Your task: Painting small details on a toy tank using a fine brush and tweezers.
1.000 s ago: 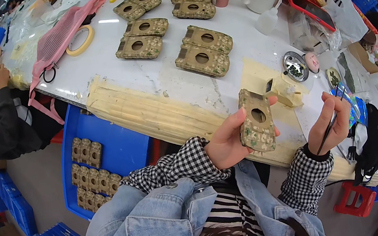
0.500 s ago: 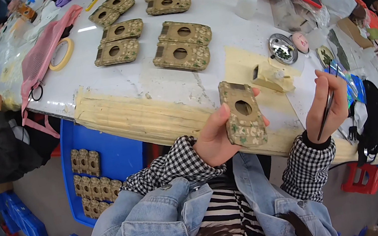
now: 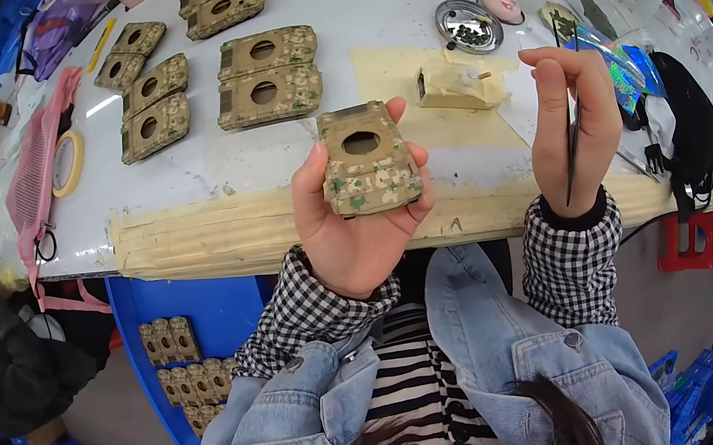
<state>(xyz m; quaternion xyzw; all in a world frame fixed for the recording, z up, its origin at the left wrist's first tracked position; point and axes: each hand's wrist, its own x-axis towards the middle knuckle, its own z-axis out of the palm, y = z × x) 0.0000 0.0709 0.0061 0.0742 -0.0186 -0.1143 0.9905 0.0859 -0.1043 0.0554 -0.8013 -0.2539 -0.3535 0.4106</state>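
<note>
Over the table's front edge my left hand (image 3: 351, 247) grips a toy tank hull (image 3: 372, 172) in camouflage colours, fingers along its sides. A round hole opens in its top, and its near end is tilted toward me. To the right, my raised right hand (image 3: 582, 121) pinches dark tweezers (image 3: 572, 151); they touch nothing else. Beyond the hands sits a tape-covered block (image 3: 453, 91) with a small pale knob. Behind it is a round metal dish (image 3: 469, 25) of small dark green parts. More camouflage hulls stand in pairs, such as the pair (image 3: 272, 94) at centre-left.
Masking tape (image 3: 281, 226) covers the table's front edge. A blue tray (image 3: 198, 298) of smaller hulls sits below, left. Pink mesh cloth (image 3: 36, 188) and a tape roll (image 3: 69, 163) lie at left; a black strap bag (image 3: 691, 116) hangs at right. Another person (image 3: 26, 347) works at far left.
My view has turned, so the table items appear further left. The held hull has tipped, showing more of its near end. Both hands keep their holds.
</note>
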